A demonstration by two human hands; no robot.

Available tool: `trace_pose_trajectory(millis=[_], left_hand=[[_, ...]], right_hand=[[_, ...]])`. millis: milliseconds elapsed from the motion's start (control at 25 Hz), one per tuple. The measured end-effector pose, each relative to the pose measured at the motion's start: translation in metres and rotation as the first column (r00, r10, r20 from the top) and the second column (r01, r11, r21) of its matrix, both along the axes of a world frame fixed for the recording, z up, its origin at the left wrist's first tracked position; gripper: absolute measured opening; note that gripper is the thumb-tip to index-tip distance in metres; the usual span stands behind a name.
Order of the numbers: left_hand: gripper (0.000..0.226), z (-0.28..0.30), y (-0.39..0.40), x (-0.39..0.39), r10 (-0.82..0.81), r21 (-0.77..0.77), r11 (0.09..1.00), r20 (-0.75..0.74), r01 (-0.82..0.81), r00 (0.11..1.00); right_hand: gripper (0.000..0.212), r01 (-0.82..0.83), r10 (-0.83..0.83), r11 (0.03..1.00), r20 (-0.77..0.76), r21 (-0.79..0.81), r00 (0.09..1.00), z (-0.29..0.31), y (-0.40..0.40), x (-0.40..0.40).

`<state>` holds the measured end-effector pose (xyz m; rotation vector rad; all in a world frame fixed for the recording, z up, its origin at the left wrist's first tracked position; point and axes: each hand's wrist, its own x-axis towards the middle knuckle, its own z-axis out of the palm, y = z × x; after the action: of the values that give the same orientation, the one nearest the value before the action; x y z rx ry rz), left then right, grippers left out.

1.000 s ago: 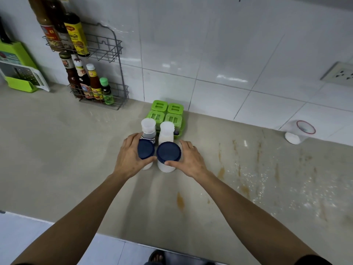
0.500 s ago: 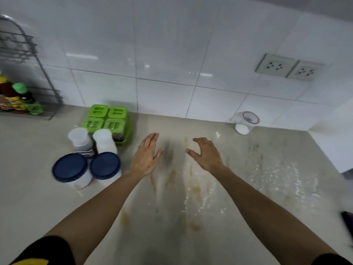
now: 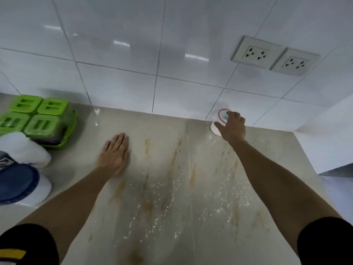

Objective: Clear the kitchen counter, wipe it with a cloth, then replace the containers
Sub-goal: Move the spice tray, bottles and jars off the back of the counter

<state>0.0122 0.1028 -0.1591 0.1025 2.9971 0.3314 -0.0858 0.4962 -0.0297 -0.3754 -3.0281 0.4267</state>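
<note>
My right hand [image 3: 234,127] reaches to the back wall and closes around a small clear container [image 3: 222,116] with a red rim and white base; thumb on its left, fingers over its top. My left hand [image 3: 115,153] lies flat, palm down, on the beige counter [image 3: 168,217], holding nothing. At the left edge stand a white jar with a dark blue lid [image 3: 18,183], a white-capped bottle [image 3: 23,148] behind it, and a green-lidded set of boxes [image 3: 38,119] against the wall.
Brown streaks [image 3: 193,175] and white specks [image 3: 168,192] cover the middle of the counter. Two wall sockets [image 3: 275,55] sit on the white tiles above the right hand. The counter ends at a white side wall [image 3: 324,146] on the right.
Both hands left the blue-lidded jars, which now stand at the left. The view swung right. My right hand went to the red-rimmed container and my left hand settled flat on the counter.
</note>
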Motion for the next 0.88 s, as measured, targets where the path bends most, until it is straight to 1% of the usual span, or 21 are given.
trace_pose_trajectory(millis=[120,200,280,400,520,640,760,880], left_hand=[[0.059,-0.004,0.001,0.002,0.006,-0.010,1.000,0.002,-0.006,1.000],[0.059,-0.002,0.002,0.001,0.013,-0.009,1.000,0.002,-0.013,1.000],[0.060,-0.001,0.002,0.001,0.012,-0.024,1.000,0.001,-0.012,1.000],[0.065,-0.002,0.003,0.002,0.013,-0.028,1.000,-0.003,-0.013,1.000],[0.061,-0.003,-0.001,-0.001,0.004,-0.037,0.999,0.020,-0.003,1.000],[0.061,0.004,0.000,-0.001,0.005,-0.007,1.000,0.081,-0.005,0.997],[0.060,0.018,0.000,0.014,-0.018,0.063,0.998,0.059,0.014,0.998],[0.062,0.031,-0.009,0.064,-0.040,0.158,0.987,0.013,0.038,0.999]], right_hand=[[0.090,0.120,-0.118,0.991,0.050,-0.053,0.992,-0.009,0.013,-0.025],[0.096,0.195,-0.181,0.971,0.104,-0.141,0.978,-0.018,0.017,-0.034],[0.095,0.249,-0.231,0.940,0.105,-0.234,0.967,-0.027,0.017,-0.041],[0.090,0.277,-0.274,0.915,0.054,-0.294,0.960,-0.032,0.018,-0.044],[0.088,0.238,-0.256,0.913,-0.011,-0.332,0.967,-0.037,0.012,-0.036],[0.089,0.140,-0.179,0.919,-0.075,-0.368,0.981,-0.038,-0.009,-0.012],[0.090,0.011,-0.084,0.898,-0.148,-0.441,0.985,-0.034,-0.047,0.022],[0.090,-0.107,0.006,0.854,-0.195,-0.510,0.981,-0.028,-0.101,0.070]])
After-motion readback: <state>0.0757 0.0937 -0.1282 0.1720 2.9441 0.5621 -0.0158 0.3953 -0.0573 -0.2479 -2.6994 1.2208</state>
